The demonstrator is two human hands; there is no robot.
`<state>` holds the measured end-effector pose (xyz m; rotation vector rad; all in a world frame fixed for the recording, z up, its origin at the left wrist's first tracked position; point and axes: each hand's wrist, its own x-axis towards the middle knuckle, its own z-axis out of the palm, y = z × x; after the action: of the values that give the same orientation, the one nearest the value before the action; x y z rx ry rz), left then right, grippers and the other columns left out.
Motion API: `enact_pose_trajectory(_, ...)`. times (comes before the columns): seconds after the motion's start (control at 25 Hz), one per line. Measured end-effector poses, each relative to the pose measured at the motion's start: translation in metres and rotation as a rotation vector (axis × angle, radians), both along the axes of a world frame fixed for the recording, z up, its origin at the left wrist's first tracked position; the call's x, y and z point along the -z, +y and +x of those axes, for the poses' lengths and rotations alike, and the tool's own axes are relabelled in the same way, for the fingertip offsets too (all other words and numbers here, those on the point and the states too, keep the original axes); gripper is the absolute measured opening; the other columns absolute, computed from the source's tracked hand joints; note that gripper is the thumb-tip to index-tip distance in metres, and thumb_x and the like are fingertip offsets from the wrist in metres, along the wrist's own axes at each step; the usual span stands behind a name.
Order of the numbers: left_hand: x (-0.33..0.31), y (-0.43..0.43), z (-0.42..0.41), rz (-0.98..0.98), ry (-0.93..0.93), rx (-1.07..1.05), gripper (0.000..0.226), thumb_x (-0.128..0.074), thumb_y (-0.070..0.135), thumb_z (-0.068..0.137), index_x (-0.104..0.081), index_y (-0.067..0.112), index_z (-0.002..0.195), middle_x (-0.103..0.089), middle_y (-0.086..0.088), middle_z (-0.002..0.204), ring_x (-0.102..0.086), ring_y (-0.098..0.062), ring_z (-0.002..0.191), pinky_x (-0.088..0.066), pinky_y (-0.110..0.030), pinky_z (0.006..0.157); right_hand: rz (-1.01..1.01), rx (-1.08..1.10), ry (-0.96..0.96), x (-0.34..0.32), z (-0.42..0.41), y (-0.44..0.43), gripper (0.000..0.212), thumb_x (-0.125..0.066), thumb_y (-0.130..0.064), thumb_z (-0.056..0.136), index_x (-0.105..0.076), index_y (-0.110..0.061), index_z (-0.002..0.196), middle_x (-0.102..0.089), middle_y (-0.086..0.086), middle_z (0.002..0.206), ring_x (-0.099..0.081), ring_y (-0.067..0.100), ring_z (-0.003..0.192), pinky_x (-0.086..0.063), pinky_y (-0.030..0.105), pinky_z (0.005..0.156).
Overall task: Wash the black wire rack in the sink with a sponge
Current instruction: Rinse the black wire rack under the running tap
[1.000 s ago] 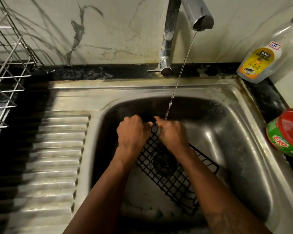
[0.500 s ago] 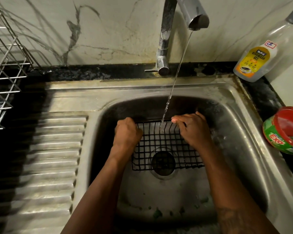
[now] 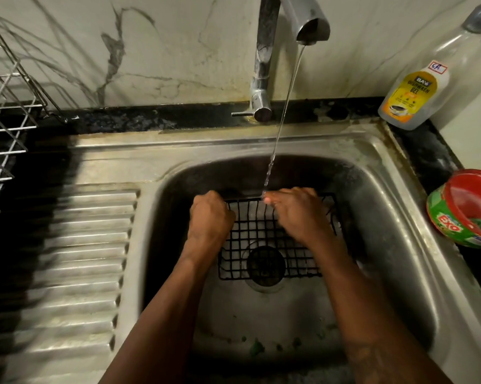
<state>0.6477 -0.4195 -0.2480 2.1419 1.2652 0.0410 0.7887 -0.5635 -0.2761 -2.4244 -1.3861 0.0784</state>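
- 2 grips on rack (image 3: 258,236): L hand (image 3: 210,217) fists left edge, R hand (image 3: 300,214) curls over far rim.
- Rack turned square in sink (image 3: 380,234), under stream (image 3: 282,126); was diagonal.
- No sponge seen: rinsing, prob.

tap (image 3: 264,65): top cropped | dish rack (image 3: 3,128): cropped left | left hand (image 3: 210,217): fingers hidden

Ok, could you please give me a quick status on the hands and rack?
Left hand grips left edge of black wire rack; right hand holds top edge. Rack in sink, over drain, under running water. No sponge in view.
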Motion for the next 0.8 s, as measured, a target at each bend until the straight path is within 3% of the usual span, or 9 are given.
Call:
enact_pose_trajectory(0.08, 0.0, 0.002, -0.004, 0.039, 0.004, -0.021, 0.025, -0.059, 0.014, 0.084, -0.066, 0.011, 0.061, -0.066, -0.011, 0.058, -0.068, -0.028, 0.05, -0.062, -0.04, 0.051, 0.079, 0.13, 0.142, -0.006, 0.024, -0.032, 0.025, -0.055, -0.027, 0.099, -0.074, -0.03, 0.115, -0.076, -0.004, 0.104, -0.067, 0.023, 0.091, -0.053, 0.042, 0.086)
enact_pose_trajectory(0.16, 0.0, 0.002, -0.004, 0.062, 0.016, -0.015, 0.027, -0.06, 0.012, 0.087, -0.065, 0.011, 0.061, -0.066, -0.01, 0.057, -0.068, -0.027, 0.05, -0.062, -0.039, 0.05, 0.076, 0.189, 0.196, -0.007, 0.027, -0.033, 0.024, -0.055, -0.03, 0.1, -0.073, -0.032, 0.116, -0.074, -0.006, 0.108, -0.066, 0.021, 0.1, -0.051, 0.043, 0.095)
enact_pose_trajectory(0.24, 0.0, 0.0, -0.001, 0.035, -0.008, 0.007, 0.025, -0.059, 0.01, 0.088, -0.066, 0.008, 0.064, -0.066, -0.01, 0.057, -0.068, -0.026, 0.05, -0.061, -0.038, 0.05, -0.034, 0.136, 0.054, -0.003, 0.003, -0.004, 0.024, -0.057, -0.029, 0.099, -0.071, -0.037, 0.117, -0.072, -0.012, 0.115, -0.061, 0.016, 0.115, -0.027, 0.055, 0.116)
enact_pose_trajectory(0.32, -0.003, -0.004, 0.002, 0.042, -0.009, 0.054, 0.02, -0.06, 0.013, 0.087, -0.068, 0.002, 0.073, -0.066, -0.009, 0.061, -0.066, -0.024, 0.055, -0.06, -0.031, 0.056, -0.068, -0.003, 0.005, -0.002, -0.034, 0.035, 0.027, -0.056, -0.033, 0.098, -0.067, -0.04, 0.122, -0.07, -0.012, 0.118, -0.059, 0.013, 0.118, -0.006, 0.059, 0.119)
enact_pose_trajectory(0.4, -0.008, -0.005, 0.002, 0.087, 0.008, 0.061, 0.019, -0.062, 0.019, 0.088, -0.071, 0.004, 0.081, -0.066, -0.013, 0.069, -0.064, -0.029, 0.064, -0.052, -0.028, 0.059, -0.027, -0.118, 0.064, 0.0, -0.05, 0.055, 0.032, -0.056, -0.031, 0.094, -0.067, -0.038, 0.124, -0.072, -0.008, 0.114, -0.064, 0.018, 0.111, -0.019, 0.05, 0.117)
enact_pose_trajectory(0.48, -0.01, 0.001, -0.002, 0.133, 0.024, 0.042, 0.019, -0.06, 0.018, 0.087, -0.072, 0.004, 0.083, -0.069, -0.017, 0.077, -0.068, -0.036, 0.075, -0.051, -0.031, 0.063, 0.065, -0.14, 0.056, 0.004, -0.036, 0.045, 0.036, -0.06, -0.017, 0.089, -0.071, -0.032, 0.12, -0.075, -0.006, 0.108, -0.069, 0.021, 0.099, -0.041, 0.043, 0.104)
enact_pose_trajectory(0.56, -0.009, 0.008, -0.006, 0.172, 0.035, 0.016, 0.017, -0.059, 0.013, 0.086, -0.071, 0.004, 0.079, -0.069, -0.017, 0.076, -0.068, -0.037, 0.077, -0.05, -0.031, 0.064, 0.145, -0.079, 0.018, 0.009, -0.005, 0.015, 0.03, -0.061, -0.012, 0.089, -0.076, -0.026, 0.112, -0.078, -0.003, 0.101, -0.071, 0.023, 0.086, -0.052, 0.042, 0.089)
enact_pose_trajectory(0.68, -0.008, 0.007, -0.005, 0.164, 0.024, 0.012, 0.018, -0.06, 0.011, 0.086, -0.069, 0.004, 0.072, -0.068, -0.014, 0.069, -0.068, -0.03, 0.07, -0.055, -0.03, 0.065, 0.175, 0.037, 0.057, 0.007, 0.025, -0.019, 0.02, -0.061, -0.016, 0.094, -0.077, -0.02, 0.106, -0.078, 0.002, 0.095, -0.072, 0.027, 0.083, -0.052, 0.042, 0.087)
enact_pose_trajectory(0.8, 0.001, 0.005, -0.004, 0.134, -0.03, 0.005, 0.023, -0.058, 0.012, 0.084, -0.067, 0.011, 0.063, -0.065, -0.01, 0.058, -0.068, -0.027, 0.054, -0.063, -0.037, 0.06, 0.283, 0.086, 0.006, 0.009, 0.021, -0.007, 0.026, -0.066, 0.002, 0.085, -0.078, -0.012, 0.103, -0.078, 0.003, 0.097, -0.072, 0.024, 0.086, -0.048, 0.034, 0.087)
